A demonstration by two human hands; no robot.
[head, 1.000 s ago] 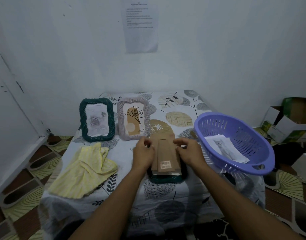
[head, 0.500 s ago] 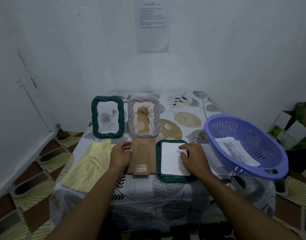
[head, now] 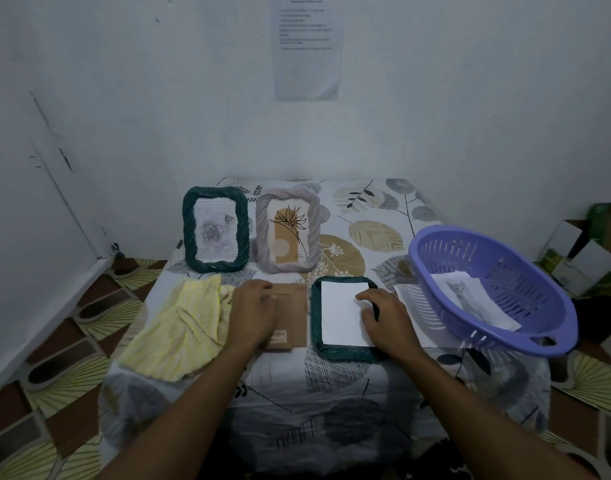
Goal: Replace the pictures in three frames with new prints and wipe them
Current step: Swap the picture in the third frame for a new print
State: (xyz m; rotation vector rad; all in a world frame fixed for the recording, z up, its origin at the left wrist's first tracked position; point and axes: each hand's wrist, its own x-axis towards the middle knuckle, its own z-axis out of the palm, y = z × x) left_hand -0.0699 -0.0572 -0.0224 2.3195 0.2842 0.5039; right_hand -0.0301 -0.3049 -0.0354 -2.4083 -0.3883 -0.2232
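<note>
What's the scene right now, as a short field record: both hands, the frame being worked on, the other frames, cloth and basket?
left hand: rests on the brown backing board, grip unclear
right hand: fingertips on the white sheet
open frame: dark green, lying face-down, white sheet inside it
standing frames: green frame and grey frame, upright behind, pictures in
yellow cloth: crumpled, left of the backing board
purple basket: right side, a print inside

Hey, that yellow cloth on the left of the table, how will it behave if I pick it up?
Probably floppy: the yellow cloth lies rumpled in soft folds. It looks thin, so likely light. A push would likely bunch it rather than slide it whole.
</note>
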